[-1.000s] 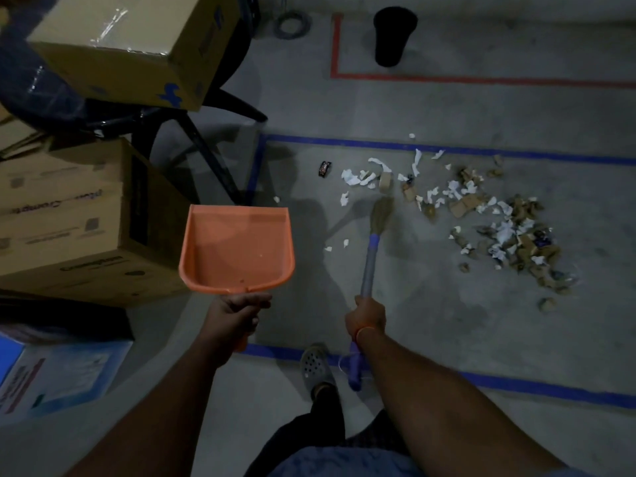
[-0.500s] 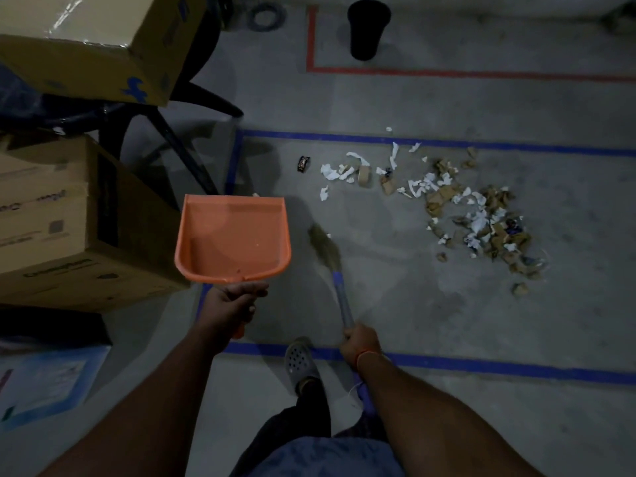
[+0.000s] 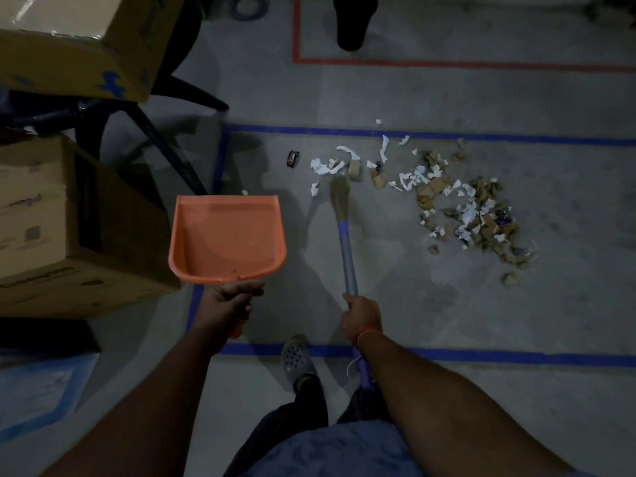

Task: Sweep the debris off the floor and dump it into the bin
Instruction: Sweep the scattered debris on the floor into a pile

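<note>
concrete floor (image 3: 447, 321) fills my view from the head camera, dim and grey, marked with a rectangle of blue tape (image 3: 481, 357) and a red tape outline (image 3: 447, 64) farther away. my left hand (image 3: 229, 301) curls its fingers round the handle of an orange dustpan (image 3: 227, 239), which i see held above the floor with its open mouth pointing away from me. my right hand (image 3: 361, 316) wraps its fingers round the blue and grey shaft of a broom (image 3: 346, 249); the straw head reaches forward to the near edge of the debris (image 3: 457, 201). that debris, torn white paper and brown cardboard scraps, lies scattered inside the blue rectangle, thin at the left by the broom head and thicker in a pile well to the right. a small dark wrapper (image 3: 292, 159) lies apart at the left. a black bin (image 3: 352, 22) stands at the top, within the red outline, well away from the debris. cardboard boxes (image 3: 69, 228) are stacked at the left. a grey clog (image 3: 296, 359) shows on the near blue line.
</note>
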A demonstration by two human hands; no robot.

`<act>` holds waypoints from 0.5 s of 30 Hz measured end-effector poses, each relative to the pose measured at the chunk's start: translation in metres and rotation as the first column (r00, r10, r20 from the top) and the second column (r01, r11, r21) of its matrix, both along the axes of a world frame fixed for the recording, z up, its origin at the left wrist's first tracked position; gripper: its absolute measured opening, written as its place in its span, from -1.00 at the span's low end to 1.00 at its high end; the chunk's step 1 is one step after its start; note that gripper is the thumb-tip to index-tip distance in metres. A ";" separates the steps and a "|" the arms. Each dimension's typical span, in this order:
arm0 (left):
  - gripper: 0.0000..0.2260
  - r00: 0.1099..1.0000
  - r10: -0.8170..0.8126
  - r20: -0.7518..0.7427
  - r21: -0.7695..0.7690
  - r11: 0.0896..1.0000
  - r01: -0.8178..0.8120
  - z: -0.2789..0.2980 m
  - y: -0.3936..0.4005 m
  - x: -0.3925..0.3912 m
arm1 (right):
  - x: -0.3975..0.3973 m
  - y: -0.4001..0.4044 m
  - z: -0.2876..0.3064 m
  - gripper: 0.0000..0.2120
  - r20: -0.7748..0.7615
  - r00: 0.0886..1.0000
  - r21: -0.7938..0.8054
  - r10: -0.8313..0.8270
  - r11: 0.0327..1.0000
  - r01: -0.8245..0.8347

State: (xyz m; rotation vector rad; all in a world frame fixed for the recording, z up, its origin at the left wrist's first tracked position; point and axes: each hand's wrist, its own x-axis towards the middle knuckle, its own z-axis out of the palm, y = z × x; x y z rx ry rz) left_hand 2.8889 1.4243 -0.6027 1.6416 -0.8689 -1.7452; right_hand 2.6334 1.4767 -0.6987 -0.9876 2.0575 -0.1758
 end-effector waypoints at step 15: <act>-0.73 0.989 0.094 0.114 0.035 0.995 -0.098 -0.013 -0.048 0.044 | 0.080 -0.163 -0.012 -0.58 0.043 0.845 0.053 0.533 0.843 -0.535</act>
